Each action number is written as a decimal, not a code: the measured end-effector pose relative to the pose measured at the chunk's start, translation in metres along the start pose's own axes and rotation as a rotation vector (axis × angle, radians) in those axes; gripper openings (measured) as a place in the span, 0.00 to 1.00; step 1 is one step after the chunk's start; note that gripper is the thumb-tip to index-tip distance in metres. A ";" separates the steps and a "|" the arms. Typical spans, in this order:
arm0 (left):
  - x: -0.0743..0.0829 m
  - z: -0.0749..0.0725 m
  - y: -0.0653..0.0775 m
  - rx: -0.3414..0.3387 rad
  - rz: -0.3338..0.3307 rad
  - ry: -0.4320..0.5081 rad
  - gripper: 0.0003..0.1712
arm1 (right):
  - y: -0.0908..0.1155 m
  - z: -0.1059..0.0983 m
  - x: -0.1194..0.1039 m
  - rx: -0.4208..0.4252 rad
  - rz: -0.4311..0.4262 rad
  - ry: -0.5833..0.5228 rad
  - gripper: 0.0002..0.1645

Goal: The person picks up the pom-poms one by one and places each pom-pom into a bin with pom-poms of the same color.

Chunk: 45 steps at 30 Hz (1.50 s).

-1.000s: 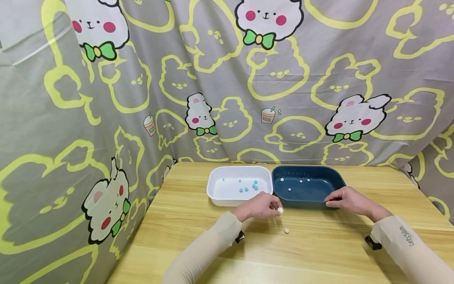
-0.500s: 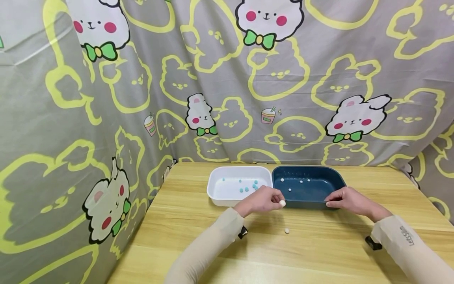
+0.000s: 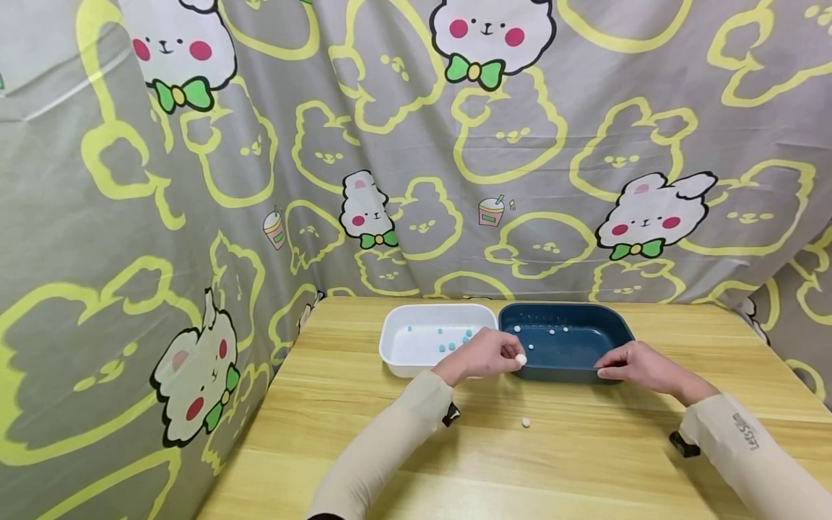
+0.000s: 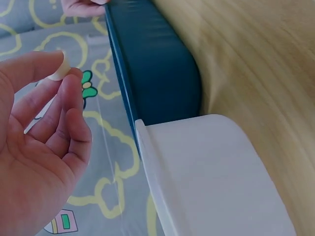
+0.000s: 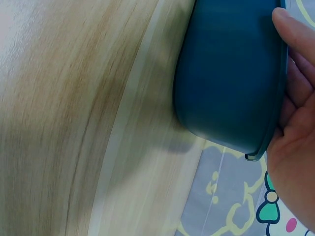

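Observation:
Between thumb and fingertips, my left hand (image 3: 484, 354) pinches a small white ball (image 3: 521, 359) at the near left corner of the dark blue tray (image 3: 565, 375). The left wrist view shows the same white ball (image 4: 60, 70) held above rim level. My right hand (image 3: 643, 370) grips that tray's near right rim, thumb outside and fingers over the inner side, as the right wrist view shows. Several small white balls (image 3: 552, 332) lie inside the dark blue tray. One more white ball (image 3: 526, 422) rests on the wooden table in front.
A white tray (image 3: 406, 370) stands against the dark blue one on its left, with several small light-blue pieces (image 3: 451, 347) scattered in it. My left hand covers its near right corner. Behind the wooden table (image 3: 552, 477) hangs a patterned grey curtain (image 3: 416, 159).
My left hand has risen and moved forward with the white ball, from over the table to the dark blue tray's near rim. The right hand has stayed on the tray.

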<state>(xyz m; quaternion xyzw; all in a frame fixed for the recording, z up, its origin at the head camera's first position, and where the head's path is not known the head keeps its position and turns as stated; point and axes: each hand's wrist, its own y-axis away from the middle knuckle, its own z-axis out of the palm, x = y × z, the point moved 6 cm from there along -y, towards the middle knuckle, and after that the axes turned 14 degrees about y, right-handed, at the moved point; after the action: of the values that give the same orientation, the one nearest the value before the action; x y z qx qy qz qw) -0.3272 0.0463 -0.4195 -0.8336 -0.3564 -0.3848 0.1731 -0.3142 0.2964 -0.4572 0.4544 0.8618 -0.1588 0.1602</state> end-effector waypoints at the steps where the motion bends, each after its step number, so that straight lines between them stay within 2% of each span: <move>1: 0.001 -0.001 -0.001 0.004 -0.001 0.008 0.03 | 0.000 0.000 0.000 0.002 0.000 -0.003 0.09; 5: 0.002 -0.002 -0.005 0.014 -0.007 0.009 0.04 | 0.000 0.000 0.001 -0.006 0.006 -0.005 0.09; 21: 0.015 -0.012 -0.027 0.034 0.023 -0.097 0.03 | 0.000 0.002 0.005 -0.035 0.020 -0.014 0.09; 28: 0.019 -0.016 -0.042 0.045 0.031 -0.156 0.04 | 0.000 0.002 0.005 -0.024 0.007 -0.010 0.09; 37: 0.021 -0.022 -0.054 0.059 0.012 -0.200 0.04 | 0.000 0.002 0.005 -0.026 0.009 -0.013 0.10; 45: 0.018 -0.022 -0.063 0.059 -0.011 -0.276 0.04 | 0.001 0.001 0.003 -0.010 0.000 -0.011 0.10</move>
<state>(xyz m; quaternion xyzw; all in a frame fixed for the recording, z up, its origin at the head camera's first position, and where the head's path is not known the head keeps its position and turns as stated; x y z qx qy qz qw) -0.3768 0.0856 -0.3909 -0.8712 -0.3926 -0.2566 0.1449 -0.3152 0.2991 -0.4595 0.4526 0.8618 -0.1569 0.1670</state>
